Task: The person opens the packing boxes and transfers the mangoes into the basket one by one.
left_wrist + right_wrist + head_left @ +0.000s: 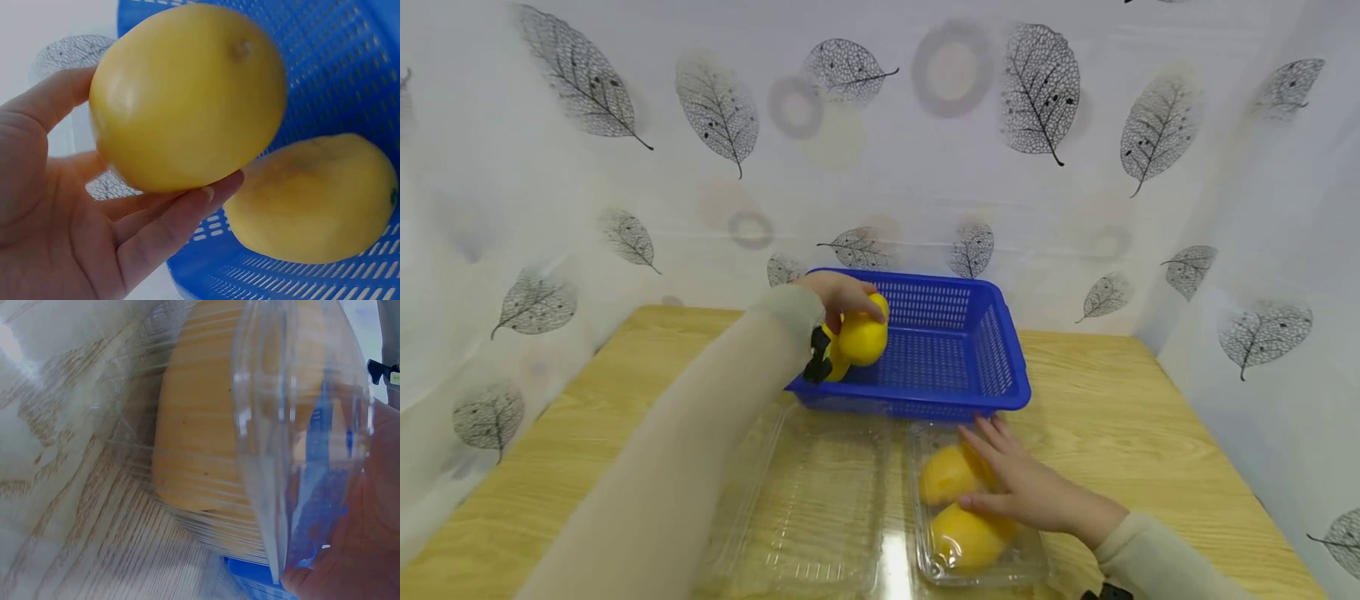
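My left hand [842,296] grips a smooth yellow mango [187,97] over the left part of a blue plastic basket [977,350], thumb on one side and fingers beneath. Below it, a second mango [312,200] with a brownish patch lies in the basket. My right hand [1018,479] is spread over the right part of a clear plastic box [1022,567], fingers extended toward its far edge. Through the clear plastic show two orange-yellow mangoes, a far mango [951,475] and a near mango [966,537]. In the right wrist view, that hand [350,550] is at the box's side.
Left of the filled part lies a flat clear plastic section [820,508], close in front of the basket. All stand on a light wooden table [1112,408]. Behind and at both sides hangs a white curtain [880,183] with a leaf pattern.
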